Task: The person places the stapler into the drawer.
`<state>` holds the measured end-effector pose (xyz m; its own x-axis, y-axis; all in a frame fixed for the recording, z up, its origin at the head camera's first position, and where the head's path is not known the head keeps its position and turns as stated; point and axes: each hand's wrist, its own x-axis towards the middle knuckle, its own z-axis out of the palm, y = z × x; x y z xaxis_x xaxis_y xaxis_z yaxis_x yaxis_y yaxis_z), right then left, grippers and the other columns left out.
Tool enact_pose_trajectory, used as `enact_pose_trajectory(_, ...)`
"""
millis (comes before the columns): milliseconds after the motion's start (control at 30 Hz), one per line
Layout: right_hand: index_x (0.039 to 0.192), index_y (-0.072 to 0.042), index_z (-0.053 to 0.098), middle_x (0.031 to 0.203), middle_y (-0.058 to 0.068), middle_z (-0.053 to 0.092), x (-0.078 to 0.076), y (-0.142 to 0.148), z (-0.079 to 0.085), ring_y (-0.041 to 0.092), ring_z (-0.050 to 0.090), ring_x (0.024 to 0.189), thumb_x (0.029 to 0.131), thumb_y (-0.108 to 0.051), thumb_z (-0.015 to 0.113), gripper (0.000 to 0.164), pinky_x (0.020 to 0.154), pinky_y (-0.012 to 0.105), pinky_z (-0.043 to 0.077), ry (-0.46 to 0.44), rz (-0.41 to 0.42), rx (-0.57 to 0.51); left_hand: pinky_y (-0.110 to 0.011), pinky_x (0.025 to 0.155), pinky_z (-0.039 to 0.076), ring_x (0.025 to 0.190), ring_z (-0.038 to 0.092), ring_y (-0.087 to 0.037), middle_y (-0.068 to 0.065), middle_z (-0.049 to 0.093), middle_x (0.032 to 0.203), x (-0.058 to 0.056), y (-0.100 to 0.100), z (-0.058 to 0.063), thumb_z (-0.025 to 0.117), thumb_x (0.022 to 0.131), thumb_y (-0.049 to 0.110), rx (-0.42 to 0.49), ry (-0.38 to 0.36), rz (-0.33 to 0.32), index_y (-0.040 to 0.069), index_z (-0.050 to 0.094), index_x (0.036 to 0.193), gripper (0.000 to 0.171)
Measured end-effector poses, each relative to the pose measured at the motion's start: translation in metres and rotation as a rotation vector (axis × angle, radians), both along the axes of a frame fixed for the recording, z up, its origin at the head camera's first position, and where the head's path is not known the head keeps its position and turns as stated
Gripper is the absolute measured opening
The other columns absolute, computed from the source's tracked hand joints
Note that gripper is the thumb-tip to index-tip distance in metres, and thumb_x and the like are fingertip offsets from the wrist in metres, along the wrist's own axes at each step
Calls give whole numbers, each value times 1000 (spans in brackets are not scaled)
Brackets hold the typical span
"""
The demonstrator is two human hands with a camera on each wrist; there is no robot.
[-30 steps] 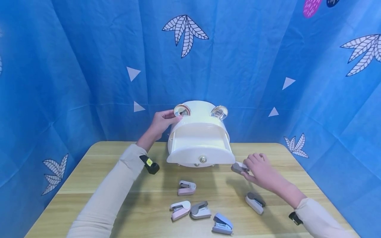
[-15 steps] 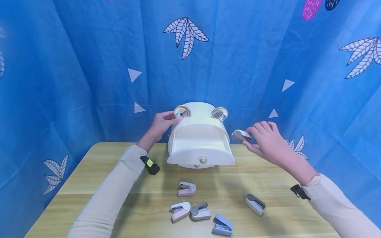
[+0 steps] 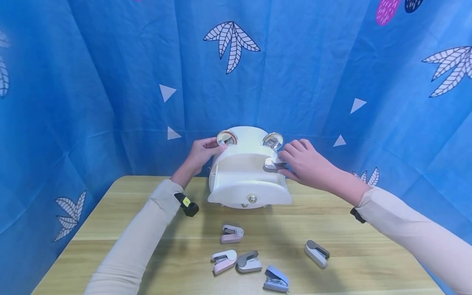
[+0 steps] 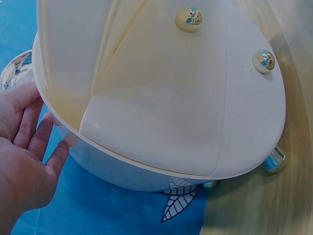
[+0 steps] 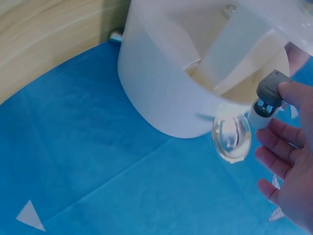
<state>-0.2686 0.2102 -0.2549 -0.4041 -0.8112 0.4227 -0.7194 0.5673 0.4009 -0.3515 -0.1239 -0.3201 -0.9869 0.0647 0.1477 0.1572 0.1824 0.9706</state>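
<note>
A white drum-shaped box (image 3: pixel 248 139) with two shiny round ears has its drawer (image 3: pixel 250 192) pulled out. At the box's left side my left hand (image 3: pixel 200 153) rests beside the ear; in the left wrist view its loosely bent fingers (image 4: pixel 41 134) touch the outer wall. My right hand (image 3: pixel 304 162) pinches a white and grey mini stapler (image 3: pixel 274 164) over the right part of the drawer opening, below the right ear (image 3: pixel 273 141). In the right wrist view the thumb presses the stapler's grey end (image 5: pixel 272 85), with the other fingers beneath.
Several mini staplers lie on the wooden table (image 3: pixel 147 246): two pink and white (image 3: pixel 232 234), a grey and white one (image 3: pixel 248 262), a blue one (image 3: pixel 276 279), and another grey and white one (image 3: pixel 317 253) at the right. A blue patterned curtain (image 3: pixel 313 82) hangs behind.
My right hand has lifted the stapler from near the table at the right, up and leftward to the drawer opening. My left hand has stayed at the box.
</note>
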Motion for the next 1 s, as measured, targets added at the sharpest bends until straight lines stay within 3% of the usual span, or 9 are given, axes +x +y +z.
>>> enact_pose_trajectory(300, 104, -5, 63, 97, 9, 59, -11, -18, -4, 29, 51, 97, 90, -31, 78, 33, 89, 46, 44, 19, -15, 123, -48, 115, 43, 127, 62, -31, -17, 68, 132, -1, 1, 0, 76, 93, 28, -5, 11, 4, 8, 62, 139, 52)
enact_pose_trajectory(500, 103, -7, 65, 97, 8, 59, -18, -22, -13, 26, 49, 97, 90, -34, 78, 33, 89, 43, 44, -9, -39, 148, -48, 115, 43, 129, 61, -31, -18, 68, 133, 0, 2, 1, 77, 92, 27, 8, 4, 8, 6, 62, 139, 53)
enact_pose_trajectory(1000, 103, -7, 66, 94, 6, 57, -17, -24, -21, 26, 48, 95, 91, -39, 76, 35, 90, 44, 43, 37, -63, 199, -48, 116, 42, 129, 60, -32, -18, 67, 134, 4, 3, 2, 77, 92, 27, 13, -7, 5, 7, 61, 139, 54)
